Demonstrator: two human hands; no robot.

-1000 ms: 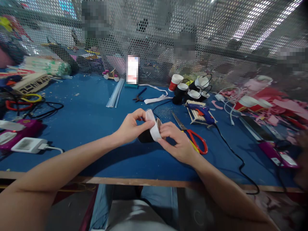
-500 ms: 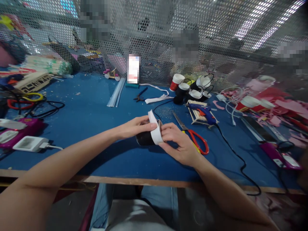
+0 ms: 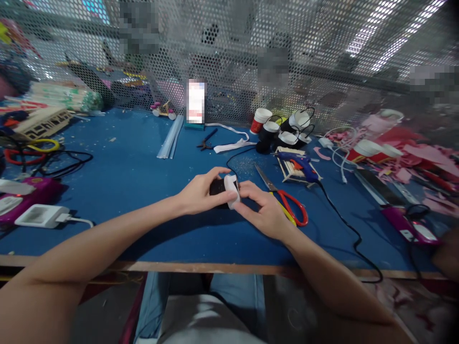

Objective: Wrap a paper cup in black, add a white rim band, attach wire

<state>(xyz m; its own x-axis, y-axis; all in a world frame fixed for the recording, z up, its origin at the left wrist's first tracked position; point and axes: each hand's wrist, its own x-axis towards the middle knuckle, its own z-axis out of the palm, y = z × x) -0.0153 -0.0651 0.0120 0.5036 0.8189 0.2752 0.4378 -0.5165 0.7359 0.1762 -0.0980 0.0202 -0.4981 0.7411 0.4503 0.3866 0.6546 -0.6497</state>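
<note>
Blue tabletop (image 3: 125, 181), two hands (image 3: 199, 193) on one cup (image 3: 216, 187)

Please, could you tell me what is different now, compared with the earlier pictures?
The upper end of the white strip, which stood up above the black cup, has come down closer to its rim. The left hand, earlier pinching that end, now holds the cup, its thumb against the strip. The right hand stays at the cup's open end. Scissors and glue gun lie as before.

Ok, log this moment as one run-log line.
left hand: holding black cup | right hand: at white strip around cup | nearby: scissors, glue gun
</note>
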